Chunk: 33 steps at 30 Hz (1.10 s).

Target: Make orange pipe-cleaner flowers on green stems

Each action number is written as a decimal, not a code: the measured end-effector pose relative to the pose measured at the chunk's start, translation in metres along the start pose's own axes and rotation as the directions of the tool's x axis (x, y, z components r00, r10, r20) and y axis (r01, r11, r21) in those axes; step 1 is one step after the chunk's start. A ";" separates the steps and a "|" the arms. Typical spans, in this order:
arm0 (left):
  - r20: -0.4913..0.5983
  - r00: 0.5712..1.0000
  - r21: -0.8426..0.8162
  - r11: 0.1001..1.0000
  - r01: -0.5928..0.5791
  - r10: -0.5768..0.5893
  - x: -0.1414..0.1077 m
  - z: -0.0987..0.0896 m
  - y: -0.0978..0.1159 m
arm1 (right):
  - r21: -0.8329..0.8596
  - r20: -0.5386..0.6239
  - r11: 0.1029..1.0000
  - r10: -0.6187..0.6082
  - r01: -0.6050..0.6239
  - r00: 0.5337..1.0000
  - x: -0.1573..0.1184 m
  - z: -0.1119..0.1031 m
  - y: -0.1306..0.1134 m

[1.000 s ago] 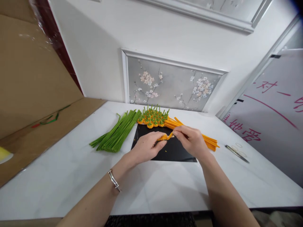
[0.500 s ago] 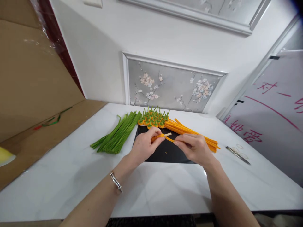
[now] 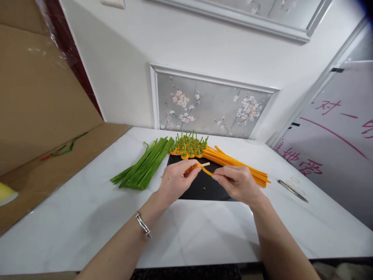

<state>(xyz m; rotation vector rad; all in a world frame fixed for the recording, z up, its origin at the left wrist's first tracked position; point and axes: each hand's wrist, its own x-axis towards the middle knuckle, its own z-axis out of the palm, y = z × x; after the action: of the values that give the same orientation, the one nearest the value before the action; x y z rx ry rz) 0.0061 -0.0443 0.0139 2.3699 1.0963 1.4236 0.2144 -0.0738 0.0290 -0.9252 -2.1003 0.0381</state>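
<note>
My left hand (image 3: 178, 178) is closed round a pale thin stick (image 3: 205, 164) with an orange pipe cleaner (image 3: 207, 171) coiled about it; the stick's tip pokes out to the right. Between thumb and fingers, my right hand (image 3: 234, 179) pinches the loose length of that pipe cleaner, which sags slightly between the hands. Both hands are above a black mat (image 3: 201, 189). Just behind them sit several small orange pumpkin shapes (image 3: 184, 154) with green stems, packed close together.
Green pipe cleaners (image 3: 147, 165) lie in a bundle to the left, orange pipe cleaners (image 3: 237, 163) to the right. Tweezers (image 3: 293, 191) and pale rubber bands (image 3: 295, 180) rest on the white table (image 3: 204, 233) at far right. Cardboard (image 3: 43, 101) stands at left.
The hands have barely moved. The loose pipe cleaner between them bows a little more, and less of the orange coil shows at my left fingers.
</note>
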 end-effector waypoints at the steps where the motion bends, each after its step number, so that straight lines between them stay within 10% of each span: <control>1: 0.006 1.000 0.000 1.000 0.005 -0.005 0.001 -0.001 0.002 | 0.000 0.001 1.000 -0.001 0.001 1.000 0.000 0.000 0.000; 33: 0.197 0.959 0.189 0.952 -0.240 0.202 -0.001 0.000 0.005 | -0.027 -0.099 0.999 0.034 -0.036 0.995 0.028 0.012 0.005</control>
<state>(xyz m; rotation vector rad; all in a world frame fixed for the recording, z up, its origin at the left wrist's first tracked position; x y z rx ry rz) 0.0081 -0.0483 0.0160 2.7852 1.0058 1.1799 0.1979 -0.0492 0.0387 -0.9619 -1.9984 -0.0192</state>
